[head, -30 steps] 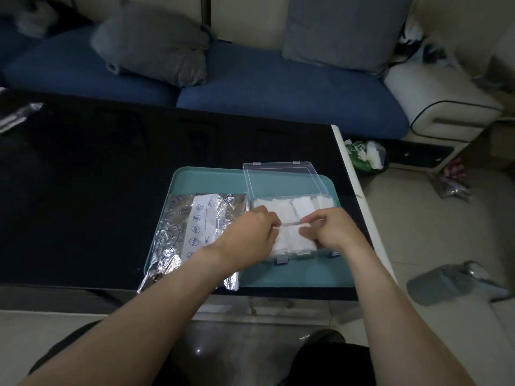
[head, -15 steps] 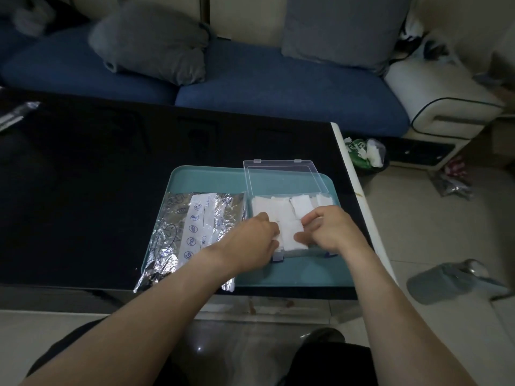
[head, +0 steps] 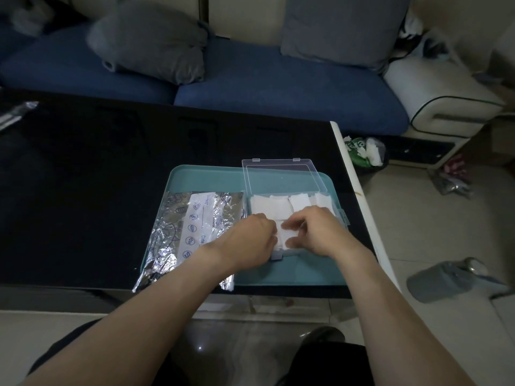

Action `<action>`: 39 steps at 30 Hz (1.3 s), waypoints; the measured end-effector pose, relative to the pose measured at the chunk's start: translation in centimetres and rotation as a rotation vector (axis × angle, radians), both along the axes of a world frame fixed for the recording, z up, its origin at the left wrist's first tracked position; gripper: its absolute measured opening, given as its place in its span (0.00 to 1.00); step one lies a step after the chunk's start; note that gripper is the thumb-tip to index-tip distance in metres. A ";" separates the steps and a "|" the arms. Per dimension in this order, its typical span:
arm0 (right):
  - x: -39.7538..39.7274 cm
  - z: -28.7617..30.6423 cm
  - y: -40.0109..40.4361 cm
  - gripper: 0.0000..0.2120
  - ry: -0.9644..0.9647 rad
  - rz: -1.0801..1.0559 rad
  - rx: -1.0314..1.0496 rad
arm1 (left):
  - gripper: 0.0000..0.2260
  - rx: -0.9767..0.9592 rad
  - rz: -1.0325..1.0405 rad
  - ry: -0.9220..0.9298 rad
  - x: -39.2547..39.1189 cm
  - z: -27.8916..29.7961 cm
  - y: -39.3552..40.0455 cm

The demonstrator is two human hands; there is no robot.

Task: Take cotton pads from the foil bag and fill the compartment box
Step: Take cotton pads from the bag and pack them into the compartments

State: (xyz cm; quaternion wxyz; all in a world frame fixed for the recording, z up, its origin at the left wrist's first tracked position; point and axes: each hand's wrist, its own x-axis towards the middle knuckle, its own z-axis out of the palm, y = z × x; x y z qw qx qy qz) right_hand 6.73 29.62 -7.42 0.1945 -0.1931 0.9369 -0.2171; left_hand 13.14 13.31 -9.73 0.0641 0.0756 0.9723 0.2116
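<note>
Presently, both hands work over the near half of the compartment box (head: 338, 215). The left hand (head: 252, 240) and right hand (head: 315, 232) have curled fingers pinching one cotton pad (head: 282, 236) between them. Four pad stacks (head: 274, 207) fill the far row; the near compartments are hidden. One foil bag (head: 189, 235) lies beside the box on one teal tray (head: 211, 179).

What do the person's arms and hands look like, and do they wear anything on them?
Both forearms are bare as far as the frame shows: no sleeves, no gloves. No watch, bracelet or ring is visible on the left hand or the right hand. The light is dim, so small details such as nails cannot be told.
</note>
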 end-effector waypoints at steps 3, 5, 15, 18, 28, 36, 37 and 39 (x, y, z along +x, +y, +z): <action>-0.1 -0.1 -0.6 0.21 -0.016 0.027 0.073 | 0.11 0.115 0.030 0.075 0.3 0.7 0.0; -0.1 0.1 -1.2 0.21 -0.022 0.030 0.104 | 0.10 0.213 0.081 0.203 0.4 1.6 0.0; -1.3 0.9 0.8 0.12 0.220 -0.185 -0.241 | 0.28 -0.178 0.402 -0.013 1.4 2.5 -3.4; -0.2 1.2 -0.7 0.09 0.282 -0.220 -0.393 | 0.27 -0.238 0.439 -0.152 1.5 2.1 -4.1; 5.6 -2.4 -9.1 0.19 0.014 0.290 -0.025 | 0.04 0.004 0.553 -0.176 1.5 2.2 -7.8; 5.5 -3.1 -12.0 0.46 -0.068 0.218 0.015 | 0.07 -0.013 0.516 -0.137 2.3 1.0 -12.0; 5.5 -3.1 -12.3 0.44 -0.071 0.205 0.005 | 0.08 -0.033 0.506 -0.187 2.3 1.0 -12.0; 5.7 -3.4 -13.2 0.42 -0.084 0.169 -0.033 | 0.12 -0.081 0.504 -0.207 2.6 0.7 -12.6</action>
